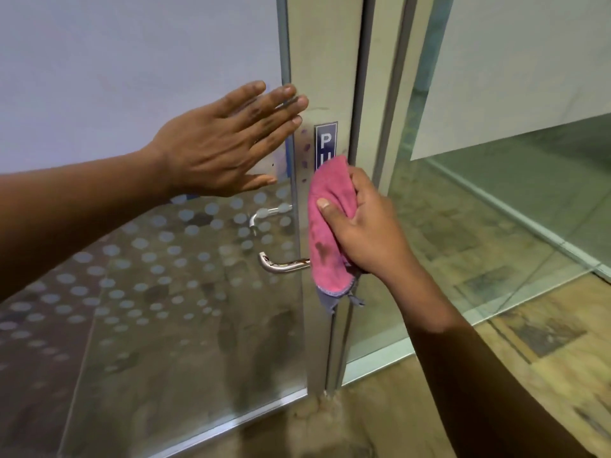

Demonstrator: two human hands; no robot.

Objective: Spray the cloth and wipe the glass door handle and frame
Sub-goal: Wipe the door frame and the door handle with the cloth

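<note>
Head view, left hand (218, 143) flat, right hand (360, 223) gripping cloth (325, 226)

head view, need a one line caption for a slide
Right hand wipes the door frame with a pink cloth above the handle; left hand braces flat on the glass.

One head-worn view looked forward and down, close on the door frame (325, 77) and floor (545, 325).

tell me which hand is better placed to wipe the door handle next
Right. The right hand already grips the pink cloth against the frame, and the cloth overlaps the handle. The left hand holds no cloth, its fingers straight at the glass higher up.
</note>
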